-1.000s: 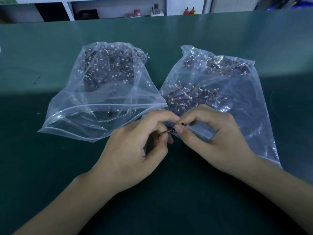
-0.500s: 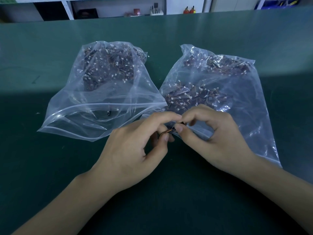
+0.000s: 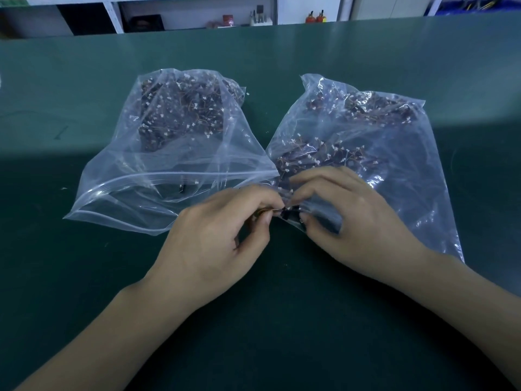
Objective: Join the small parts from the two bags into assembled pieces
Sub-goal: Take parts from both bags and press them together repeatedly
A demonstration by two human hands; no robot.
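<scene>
**Two Tiny Parts Meet Between the Fingers**

Green mat (image 3: 84, 277) covers the whole table, and shelves with little things stand far at the back. Two clear bags lie side by side on the mat. The left bag (image 3: 146, 165) has its mouth open toward the person. The right bag (image 3: 394, 153) lies partly under the right hand. Both bags are full of small dark parts with thin wires and white tips.

The left hand (image 3: 214, 249) pinches a small part with wires (image 3: 263, 212) between thumb and first finger. The right hand (image 3: 352, 221) pinches a small black part (image 3: 289, 213) with its thumb and fingertips. The other fingers on both hands are curled in. The two parts touch or almost touch, just in front of the bags. They are too small to tell if they have clicked together.

This looks like the joining step for one piece. The bags are still very full, so the job is likely far from done.

Next, the two parts probably need a straight, gentle push together. The ends must line up first. Too hard a push could bend the thin wires. Then the done piece needs a spot on the mat.
</scene>
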